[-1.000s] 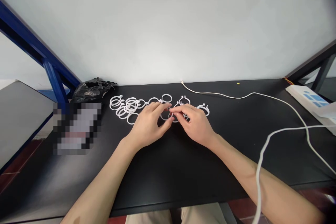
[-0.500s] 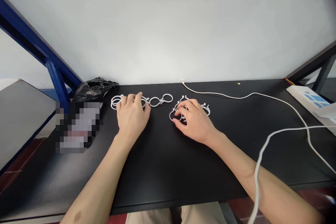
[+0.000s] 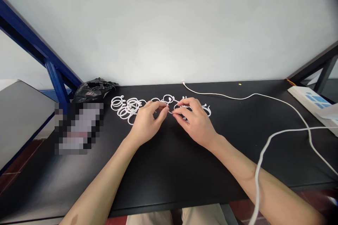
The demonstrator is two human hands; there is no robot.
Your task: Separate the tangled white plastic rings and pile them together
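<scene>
My left hand [image 3: 148,122] is closed, thumb and forefinger pinching a white plastic ring [image 3: 170,113] with small knobbed ends, like a shower curtain ring. From the other side, the fingertips of my right hand [image 3: 195,121] meet the same ring, thumb and fingers drawn close together. A heap of similar white rings [image 3: 121,115] lies left of my left hand, partly behind it. More rings [image 3: 210,111] sit under and beyond my right hand, mostly covered by it. Just behind my fingertips lies another ring [image 3: 164,99].
A black plastic bag [image 3: 91,91] and a blurred-out object [image 3: 81,128] are at the left of the black table [image 3: 169,175]. A white cable [image 3: 232,97] runs along the right, looping over my right forearm. A white and blue package [image 3: 308,100] rests at the right edge.
My left hand has moved right, away from the ring heap, and now pinches a ring beside my right hand. The heap at left is uncovered. My right hand stays nearly in place.
</scene>
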